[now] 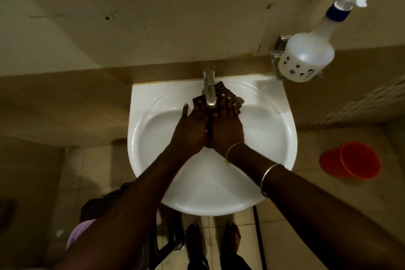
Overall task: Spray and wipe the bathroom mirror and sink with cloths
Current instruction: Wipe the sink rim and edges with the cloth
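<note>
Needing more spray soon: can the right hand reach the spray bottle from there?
Probably yes. The spray bottle hangs up and right of the sink, with nothing between. The right hand only presses the cloth, so it can lift off.

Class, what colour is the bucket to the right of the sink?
The bucket is orange-red, seen in the head view.

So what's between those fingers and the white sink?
A dark patterned cloth: the left hand and right hand press it against the back of the sink, beneath the tap. The head view shows it.
</note>
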`<state>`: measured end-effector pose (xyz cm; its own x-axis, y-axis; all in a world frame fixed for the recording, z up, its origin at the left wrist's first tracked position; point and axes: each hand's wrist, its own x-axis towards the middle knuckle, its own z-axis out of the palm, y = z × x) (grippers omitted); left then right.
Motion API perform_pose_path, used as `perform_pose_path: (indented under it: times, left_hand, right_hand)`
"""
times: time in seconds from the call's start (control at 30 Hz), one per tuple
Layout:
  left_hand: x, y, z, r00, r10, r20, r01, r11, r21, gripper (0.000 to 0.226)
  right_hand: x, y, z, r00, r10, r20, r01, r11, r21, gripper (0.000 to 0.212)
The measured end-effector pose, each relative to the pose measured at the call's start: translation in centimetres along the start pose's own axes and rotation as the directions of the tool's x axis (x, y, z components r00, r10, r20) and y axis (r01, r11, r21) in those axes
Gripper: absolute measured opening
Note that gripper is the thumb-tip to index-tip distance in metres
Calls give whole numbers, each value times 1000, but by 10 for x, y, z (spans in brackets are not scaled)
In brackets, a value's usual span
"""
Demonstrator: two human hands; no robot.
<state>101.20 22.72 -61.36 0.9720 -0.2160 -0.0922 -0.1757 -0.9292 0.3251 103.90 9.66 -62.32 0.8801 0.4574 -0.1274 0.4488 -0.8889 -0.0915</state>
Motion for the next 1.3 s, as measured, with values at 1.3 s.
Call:
perform_pose_path:
  times: [1.3]
  left_hand:
    - [-26,12,30,968,-59,-245,12,982,-188,67]
  right_hand:
    - [4,55,-6,907,-397,-141,403,915,13,67]
